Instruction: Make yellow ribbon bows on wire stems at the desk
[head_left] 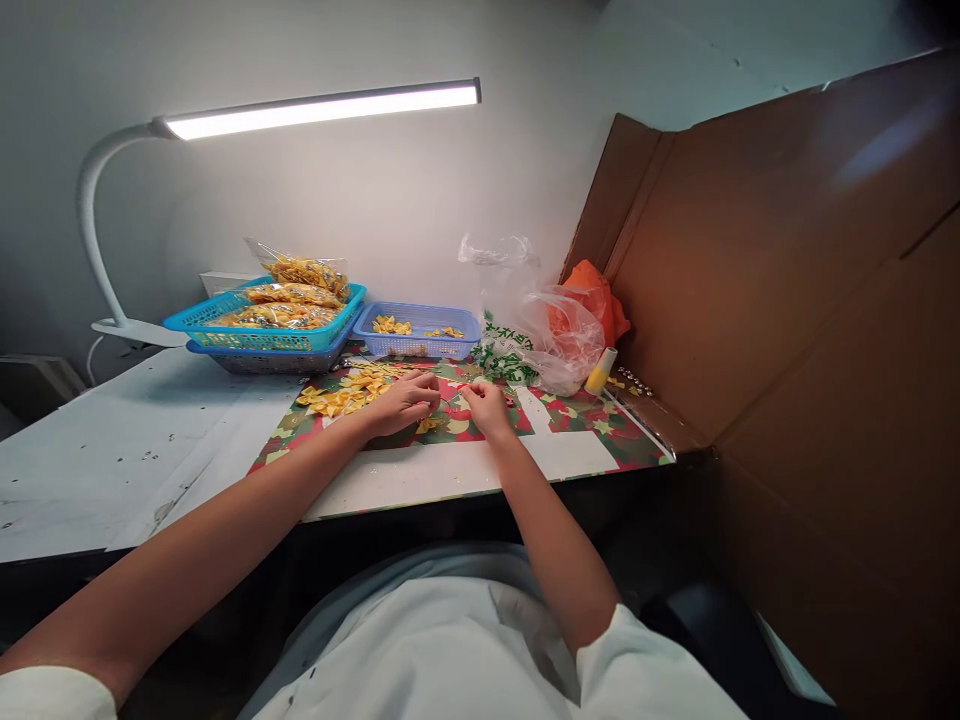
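My left hand (411, 402) is over the patterned sheet, its fingers bent and drawn together. Whatever is at its fingertips is too small to make out. Just to its right, my right hand (487, 408) is closed in a pinch, with a tiny reddish bit showing at the thumb and finger. A small gap separates the two hands. Beside and behind my left hand lies a loose pile of small yellow bow-shaped pieces (341, 396). A few more yellow pieces (427, 425) rest on the sheet below my fingers.
Behind stand a turquoise basket (259, 338) with bagged yellow pieces and a blue-violet basket (420, 343). Clear plastic bags (559, 345), an orange bag (596, 300) and a yellow bottle-like thing (600, 373) stand right. Cardboard (810, 280) walls the right side; a lamp (322, 112) hangs above.
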